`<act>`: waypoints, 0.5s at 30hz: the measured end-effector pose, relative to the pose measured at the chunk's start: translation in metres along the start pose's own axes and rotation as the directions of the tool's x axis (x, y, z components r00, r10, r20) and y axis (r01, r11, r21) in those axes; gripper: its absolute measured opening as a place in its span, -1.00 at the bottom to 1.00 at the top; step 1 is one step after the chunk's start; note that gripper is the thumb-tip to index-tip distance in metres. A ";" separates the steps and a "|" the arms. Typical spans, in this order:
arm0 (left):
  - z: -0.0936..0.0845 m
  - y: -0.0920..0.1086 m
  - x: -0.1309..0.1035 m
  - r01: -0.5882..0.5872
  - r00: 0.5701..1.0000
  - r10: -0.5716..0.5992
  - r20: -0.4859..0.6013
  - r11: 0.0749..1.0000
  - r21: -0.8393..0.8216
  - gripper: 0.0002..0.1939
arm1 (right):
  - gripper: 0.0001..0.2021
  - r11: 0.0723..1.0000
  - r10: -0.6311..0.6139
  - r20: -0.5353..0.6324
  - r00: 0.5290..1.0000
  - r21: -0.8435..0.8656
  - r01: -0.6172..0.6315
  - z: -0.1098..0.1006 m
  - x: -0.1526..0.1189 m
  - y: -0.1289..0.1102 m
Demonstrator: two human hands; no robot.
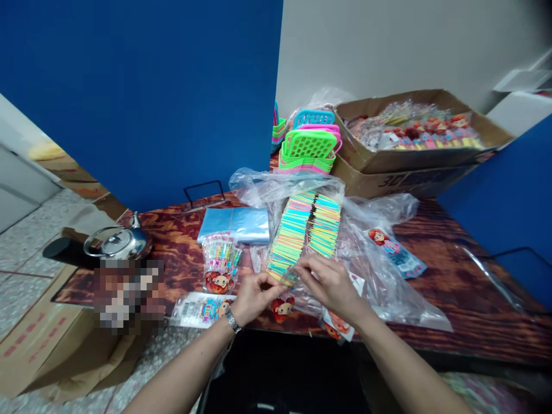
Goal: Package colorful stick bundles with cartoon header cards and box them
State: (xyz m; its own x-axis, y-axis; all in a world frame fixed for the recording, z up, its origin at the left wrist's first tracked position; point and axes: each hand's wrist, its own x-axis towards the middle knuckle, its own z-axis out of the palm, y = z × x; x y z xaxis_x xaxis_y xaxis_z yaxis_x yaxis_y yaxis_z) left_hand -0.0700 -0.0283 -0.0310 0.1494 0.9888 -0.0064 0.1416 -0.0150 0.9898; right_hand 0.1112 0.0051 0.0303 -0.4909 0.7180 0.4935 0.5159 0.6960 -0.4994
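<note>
My left hand, with a metal watch on its wrist, has its fingers pinched on the top of a clear plastic bag. My right hand pinches the same bag from the other side. A printed red-haired cartoon figure shows below my fingers, seemingly on this bag. Just beyond my hands lie two rows of thin coloured sticks on a large clear plastic sheet. A filled bag of sticks lies to the left, above a flat printed bag. Printed cards are partly under my right wrist.
A stack of blue plastic sleeves lies left of the sticks. Coloured baskets are stacked at the back, beside a carton full of packed bags. A metal kettle stands at the left end. A blue printed packet lies right.
</note>
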 end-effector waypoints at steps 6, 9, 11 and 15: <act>-0.041 0.006 -0.013 0.044 0.971 -0.060 -0.233 0.996 -0.074 -0.73 | -0.76 0.984 0.134 0.099 0.986 0.102 -0.144 0.028 -0.008 0.008; -0.058 0.008 -0.019 0.080 0.947 -0.118 -0.299 0.988 -0.136 -0.74 | -0.79 0.968 0.172 0.292 0.941 -0.227 -0.106 0.050 -0.023 0.013; -0.064 0.007 -0.022 0.085 0.940 -0.133 -0.314 0.983 -0.161 -0.74 | -0.83 0.901 0.233 0.391 0.891 -0.431 -0.047 0.065 -0.031 0.014; -0.066 0.003 -0.022 0.080 0.934 -0.140 -0.330 0.979 -0.187 -0.75 | -0.83 0.801 0.305 0.416 0.857 -0.598 0.006 0.087 -0.038 0.012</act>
State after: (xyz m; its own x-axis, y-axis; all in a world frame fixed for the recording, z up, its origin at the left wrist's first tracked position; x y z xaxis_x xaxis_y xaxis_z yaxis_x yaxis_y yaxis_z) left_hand -0.1374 -0.0407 -0.0188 -0.2032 0.9743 -0.0972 -0.0319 0.0926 0.9952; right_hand 0.0751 -0.0129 -0.0559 -0.5555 0.8311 -0.0258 0.8306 0.5561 0.0290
